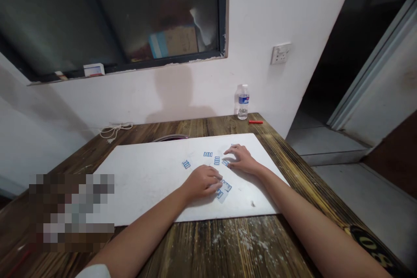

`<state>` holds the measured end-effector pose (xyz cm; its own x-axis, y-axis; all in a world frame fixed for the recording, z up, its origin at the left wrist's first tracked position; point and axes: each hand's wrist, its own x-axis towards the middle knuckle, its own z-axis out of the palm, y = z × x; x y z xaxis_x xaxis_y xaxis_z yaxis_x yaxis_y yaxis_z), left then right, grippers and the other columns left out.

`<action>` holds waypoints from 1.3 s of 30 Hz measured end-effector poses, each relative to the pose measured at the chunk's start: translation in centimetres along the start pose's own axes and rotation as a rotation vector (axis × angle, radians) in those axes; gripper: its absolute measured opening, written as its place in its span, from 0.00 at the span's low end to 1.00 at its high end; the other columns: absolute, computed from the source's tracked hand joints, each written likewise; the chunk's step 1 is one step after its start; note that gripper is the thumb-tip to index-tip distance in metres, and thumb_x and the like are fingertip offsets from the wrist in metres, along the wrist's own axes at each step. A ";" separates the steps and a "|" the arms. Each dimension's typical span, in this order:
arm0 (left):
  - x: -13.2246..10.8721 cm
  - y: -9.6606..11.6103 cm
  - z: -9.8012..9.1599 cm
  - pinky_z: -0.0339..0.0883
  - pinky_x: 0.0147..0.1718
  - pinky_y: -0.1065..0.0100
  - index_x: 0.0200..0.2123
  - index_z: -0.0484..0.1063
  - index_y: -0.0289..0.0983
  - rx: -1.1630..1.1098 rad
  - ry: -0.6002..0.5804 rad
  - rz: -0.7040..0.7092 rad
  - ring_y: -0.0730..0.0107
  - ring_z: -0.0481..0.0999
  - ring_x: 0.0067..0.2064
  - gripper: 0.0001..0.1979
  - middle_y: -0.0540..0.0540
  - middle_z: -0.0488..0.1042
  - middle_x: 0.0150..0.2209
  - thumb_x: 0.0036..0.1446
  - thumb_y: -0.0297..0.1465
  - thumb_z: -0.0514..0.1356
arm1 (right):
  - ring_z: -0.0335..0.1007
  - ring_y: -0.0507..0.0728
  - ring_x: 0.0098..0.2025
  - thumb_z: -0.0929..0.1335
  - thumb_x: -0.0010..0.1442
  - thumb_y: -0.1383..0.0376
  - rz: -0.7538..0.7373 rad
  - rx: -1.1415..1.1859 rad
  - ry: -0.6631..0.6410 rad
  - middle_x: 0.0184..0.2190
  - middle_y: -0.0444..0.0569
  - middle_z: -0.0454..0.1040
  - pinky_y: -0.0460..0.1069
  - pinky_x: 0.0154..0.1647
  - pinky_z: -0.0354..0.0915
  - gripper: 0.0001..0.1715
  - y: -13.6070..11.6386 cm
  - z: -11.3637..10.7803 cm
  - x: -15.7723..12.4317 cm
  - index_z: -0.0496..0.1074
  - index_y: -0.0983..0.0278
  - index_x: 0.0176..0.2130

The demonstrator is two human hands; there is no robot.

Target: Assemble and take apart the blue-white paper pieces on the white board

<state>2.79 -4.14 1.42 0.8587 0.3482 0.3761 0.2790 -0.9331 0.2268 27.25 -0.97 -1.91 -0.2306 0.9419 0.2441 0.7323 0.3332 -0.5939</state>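
Several small clear pieces printed with blue bars lie on a white board (146, 173). My left hand (203, 183) rests palm down on the board, its fingers loosely bent and apart. Its fingertips touch or cover the edge of a blue-marked clear piece (226, 186), which lies by another one close to the fingers. Further right, my right hand (243, 159) has thumb and index finger spread apart. Beside its thumb is a blue-barred piece (225, 163); one more is partly hidden behind its fingers. Between the hands lies a striped piece (216, 160), with a similar piece (207, 154) beyond it.
The board lies on a dark wooden table (208, 247). At the back stand a water bottle (243, 102) and a red pen-like stick (256, 122). A white cord (115, 129) lies back left. The area at left is blurred out. A wall with a window borders the table.
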 end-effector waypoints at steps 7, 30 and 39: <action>-0.2 -0.2 0.5 0.59 0.56 0.51 0.56 0.70 0.43 0.133 -0.117 -0.076 0.51 0.65 0.62 0.21 0.44 0.71 0.58 0.61 0.41 0.57 | 0.56 0.67 0.57 0.76 0.46 0.50 -0.101 -0.036 -0.049 0.55 0.52 0.64 0.63 0.57 0.55 0.34 0.0 -0.3 -0.3 0.73 0.52 0.51; -0.3 -0.7 0.3 0.63 0.50 0.56 0.45 0.77 0.43 0.142 -0.033 -0.143 0.59 0.73 0.53 0.13 0.46 0.78 0.49 0.64 0.38 0.54 | 0.52 0.67 0.61 0.75 0.49 0.55 -0.111 -0.039 -0.133 0.60 0.51 0.61 0.64 0.58 0.52 0.33 -0.7 -0.7 -0.4 0.71 0.50 0.54; -0.3 -0.7 0.5 0.58 0.57 0.52 0.58 0.68 0.45 0.078 -0.169 -0.088 0.55 0.64 0.63 0.23 0.45 0.66 0.61 0.61 0.43 0.56 | 0.55 0.66 0.60 0.73 0.53 0.59 -0.122 -0.037 -0.127 0.59 0.51 0.62 0.64 0.58 0.52 0.27 -0.3 -0.4 -0.2 0.71 0.51 0.53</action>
<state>2.50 -3.67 0.73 0.8878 0.4144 0.2002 0.3826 -0.9063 0.1793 27.35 -1.32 -1.45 -0.3969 0.8929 0.2125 0.7165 0.4461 -0.5362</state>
